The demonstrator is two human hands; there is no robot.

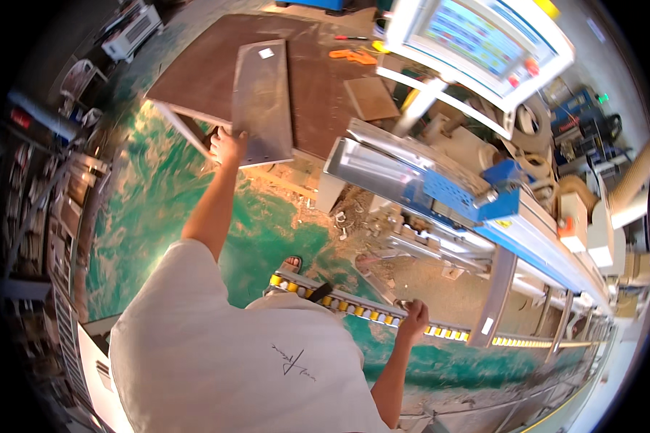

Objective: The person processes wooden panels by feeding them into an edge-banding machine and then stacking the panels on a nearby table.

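A flat dark board (pixel 262 101) with a small white label near its far end lies over the edge of a brown table (pixel 195 65). My left hand (pixel 227 146) is closed on the board's near left corner, the fingers partly hidden at its edge. Low on the right, my right hand (pixel 414 320) is closed with its fingers curled on the roller rail (pixel 365 312), a long grey strip with yellow and white rollers. The fingertips there are too small to show clearly.
Farther right stands a long machine with a blue carriage (pixel 448 189) and a screen panel (pixel 477 36) above it. A narrow board (pixel 494 296) spans from machine to rail. An orange tool (pixel 353 55) and a small board (pixel 371 99) lie on the table. Debris covers the green floor (pixel 267 220).
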